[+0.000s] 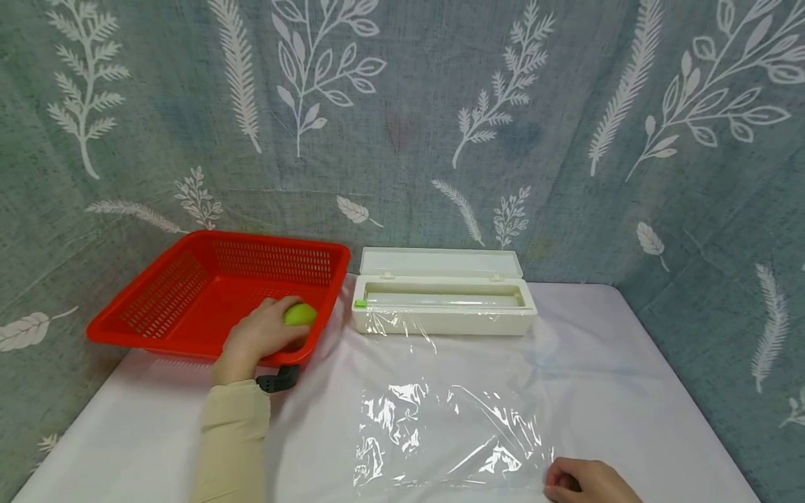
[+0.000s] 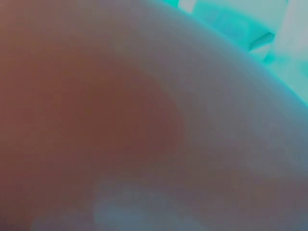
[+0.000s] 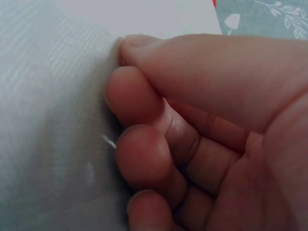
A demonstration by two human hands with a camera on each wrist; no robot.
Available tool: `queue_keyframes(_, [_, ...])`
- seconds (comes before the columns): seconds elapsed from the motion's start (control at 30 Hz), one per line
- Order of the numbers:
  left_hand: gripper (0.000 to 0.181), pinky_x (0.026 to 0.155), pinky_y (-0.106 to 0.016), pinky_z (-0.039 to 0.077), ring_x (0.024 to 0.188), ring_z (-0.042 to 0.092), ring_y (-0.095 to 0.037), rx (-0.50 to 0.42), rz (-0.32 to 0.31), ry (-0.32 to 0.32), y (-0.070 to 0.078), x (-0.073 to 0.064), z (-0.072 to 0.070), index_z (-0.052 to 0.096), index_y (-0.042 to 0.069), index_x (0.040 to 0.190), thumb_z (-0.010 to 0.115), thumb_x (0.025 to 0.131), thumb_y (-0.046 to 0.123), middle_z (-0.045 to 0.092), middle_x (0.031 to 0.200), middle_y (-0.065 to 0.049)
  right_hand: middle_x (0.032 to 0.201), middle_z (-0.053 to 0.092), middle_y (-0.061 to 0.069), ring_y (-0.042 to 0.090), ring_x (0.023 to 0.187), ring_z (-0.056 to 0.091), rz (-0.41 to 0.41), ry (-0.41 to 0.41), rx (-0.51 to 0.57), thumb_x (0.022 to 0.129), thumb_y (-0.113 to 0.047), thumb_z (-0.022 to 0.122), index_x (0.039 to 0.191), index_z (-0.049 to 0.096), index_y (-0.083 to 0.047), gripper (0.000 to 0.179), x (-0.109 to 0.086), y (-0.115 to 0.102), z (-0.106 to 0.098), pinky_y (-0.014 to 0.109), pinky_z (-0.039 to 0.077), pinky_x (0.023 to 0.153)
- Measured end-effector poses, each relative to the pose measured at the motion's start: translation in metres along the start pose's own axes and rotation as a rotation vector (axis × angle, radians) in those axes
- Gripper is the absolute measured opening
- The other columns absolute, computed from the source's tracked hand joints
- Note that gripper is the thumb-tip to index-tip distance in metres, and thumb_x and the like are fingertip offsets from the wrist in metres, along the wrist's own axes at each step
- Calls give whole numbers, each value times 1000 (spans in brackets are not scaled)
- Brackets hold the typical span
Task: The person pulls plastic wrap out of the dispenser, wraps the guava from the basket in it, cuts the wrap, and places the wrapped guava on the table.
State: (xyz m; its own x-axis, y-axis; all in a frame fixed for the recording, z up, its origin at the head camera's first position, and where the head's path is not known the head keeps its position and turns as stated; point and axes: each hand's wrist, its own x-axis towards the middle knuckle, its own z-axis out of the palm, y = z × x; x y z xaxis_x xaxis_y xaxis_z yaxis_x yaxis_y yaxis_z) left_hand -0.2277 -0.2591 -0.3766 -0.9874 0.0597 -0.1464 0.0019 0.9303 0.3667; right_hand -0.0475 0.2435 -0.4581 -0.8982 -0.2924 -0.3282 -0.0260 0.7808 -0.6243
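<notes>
Gripping green fruit (image 1: 300, 314) in basket (image 1: 214, 300), left hand (image 1: 263, 332) should lift straight up; right of basket, right hand (image 1: 590, 480) pinches film (image 1: 443, 433): keep flat.

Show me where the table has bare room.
Bare: table right of the plastic film and white box, beyond the right hand; also left of the sleeve, in front of the red basket. Crowded: the centre, under film.
</notes>
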Motion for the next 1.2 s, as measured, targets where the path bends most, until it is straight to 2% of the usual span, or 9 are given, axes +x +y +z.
queue_keyframes(0.13, [63,61,-41,39,87,46,-30,-63,-13,10,-2,-2,-2,36,20,132,54,78,47,46,110,-14,60,49,-7,4,52,43,4,-9,29,78,-35,64,75,58,-19,18,0,2,1,23,36,46])
queue_keyframes(0.3, [68,63,-39,39,88,46,-29,-157,1,60,-6,-3,-5,32,21,135,53,79,53,48,113,-12,61,50,-6,6,53,44,28,-17,49,77,-36,65,75,59,-19,18,0,5,2,24,37,46])
queue_keyframes(0.57, [68,67,-40,40,95,44,-31,-323,86,89,-17,-11,-14,27,31,138,52,80,56,42,121,-13,62,50,-4,9,55,45,37,-19,71,75,-36,66,76,59,-18,20,0,3,0,25,37,47])
queue_keyframes(0.7, [58,69,-42,39,97,43,-31,-387,117,104,-23,-17,-19,28,42,135,52,83,50,40,124,-12,63,51,-5,8,56,46,35,-17,65,76,-36,66,77,58,-18,20,1,3,-2,24,37,48])
queue_keyframes(0.8, [53,72,-44,38,100,41,-32,-465,166,121,-22,-21,-22,30,43,134,52,86,43,37,127,-11,64,52,-6,6,57,46,17,-13,52,77,-37,65,77,58,-18,20,2,4,-3,23,37,49])
queue_keyframes(0.93, [49,74,-42,39,100,40,-30,-573,232,123,-15,-27,-23,32,41,134,52,89,36,38,127,-9,65,52,-6,5,58,45,6,-17,67,77,-38,65,77,58,-18,21,1,5,-4,23,37,50])
queue_keyframes(1.1, [39,75,-38,44,98,45,-25,-679,321,140,6,-27,-19,44,31,130,50,91,29,46,120,-4,64,51,-6,4,57,45,-6,-12,66,77,-38,65,77,58,-17,22,0,7,-4,23,37,49])
queue_keyframes(1.2, [29,71,-34,49,93,52,-20,-663,376,139,26,-21,-8,54,24,120,50,91,23,55,112,-2,64,51,-7,3,57,44,-22,-2,45,77,-38,65,77,58,-19,21,1,8,-4,22,37,50])
